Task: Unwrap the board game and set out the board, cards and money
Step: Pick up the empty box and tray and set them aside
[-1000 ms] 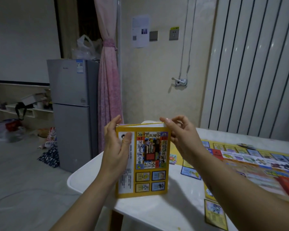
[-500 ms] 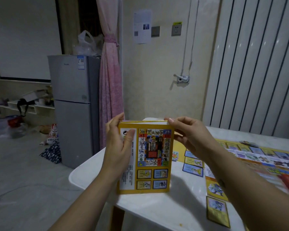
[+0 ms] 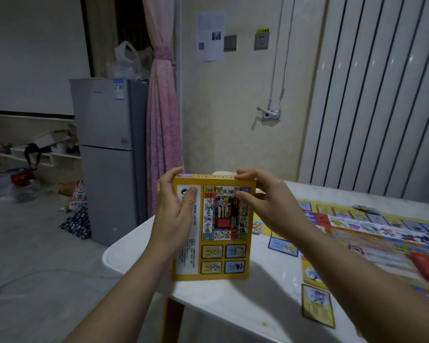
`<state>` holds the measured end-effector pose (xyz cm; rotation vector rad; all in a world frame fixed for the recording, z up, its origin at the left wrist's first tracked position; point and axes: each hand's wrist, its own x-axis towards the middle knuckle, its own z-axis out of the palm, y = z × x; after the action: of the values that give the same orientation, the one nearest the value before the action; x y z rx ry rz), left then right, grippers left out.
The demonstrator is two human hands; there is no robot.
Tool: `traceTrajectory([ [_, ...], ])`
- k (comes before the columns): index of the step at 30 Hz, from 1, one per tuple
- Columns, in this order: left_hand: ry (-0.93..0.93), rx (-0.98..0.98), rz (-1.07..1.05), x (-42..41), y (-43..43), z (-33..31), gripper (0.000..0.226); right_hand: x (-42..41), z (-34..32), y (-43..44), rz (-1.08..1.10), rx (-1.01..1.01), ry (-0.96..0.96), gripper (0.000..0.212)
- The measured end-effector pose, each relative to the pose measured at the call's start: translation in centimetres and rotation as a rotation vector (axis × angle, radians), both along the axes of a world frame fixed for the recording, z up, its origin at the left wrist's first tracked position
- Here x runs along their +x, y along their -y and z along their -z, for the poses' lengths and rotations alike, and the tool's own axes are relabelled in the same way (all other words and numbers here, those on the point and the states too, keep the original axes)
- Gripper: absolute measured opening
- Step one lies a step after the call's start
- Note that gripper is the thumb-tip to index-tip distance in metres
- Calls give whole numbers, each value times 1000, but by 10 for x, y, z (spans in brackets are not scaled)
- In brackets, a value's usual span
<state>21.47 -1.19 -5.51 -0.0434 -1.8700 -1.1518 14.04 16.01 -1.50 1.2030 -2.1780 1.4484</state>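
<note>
Both hands are holding the game box (image 3: 223, 243) upright over the near-left corner of the white table (image 3: 233, 305), with its printed back facing the camera. The left hand (image 3: 174, 214) is gripping the box's left edge, its thumb lying across the white text panel and its other fingers curling round behind. The right hand (image 3: 265, 206) is pinching the top right corner, with the thumb pressing on the printed face and the fingers hooking over the top edge. The box's lower edge is hanging close to the tabletop (whether it is touching cannot be told). To the right, the game board (image 3: 382, 233) is lying unfolded flat on the table and running off the frame. A blue card (image 3: 282, 246) is lying by the board's left end, and a yellow card (image 3: 317, 308) is lying nearer the camera, beside the right forearm. Beyond the table, a grey fridge (image 3: 107, 154) is standing next to a pink curtain (image 3: 162, 120).
</note>
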Motion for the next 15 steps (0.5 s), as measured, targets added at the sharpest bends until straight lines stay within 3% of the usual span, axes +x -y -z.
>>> traceTrajectory([
  [4, 31, 158, 205, 15, -4, -16, 58, 8, -17, -11, 21, 108, 11, 24],
  [6, -40, 78, 223, 19, -12, -32, 62, 14, -29, -22, 87, 91, -63, 32],
  [9, -146, -143, 181, 15, -36, -55, 51, 22, -47, -47, 213, -43, -92, 43],
  [11, -226, -314, 140, 11, -58, -65, 42, 29, -58, -71, 235, -207, 88, 46],
  [15, -438, -677, 102, -8, -110, -68, 36, 41, -69, -127, 126, -563, 644, 65],
])
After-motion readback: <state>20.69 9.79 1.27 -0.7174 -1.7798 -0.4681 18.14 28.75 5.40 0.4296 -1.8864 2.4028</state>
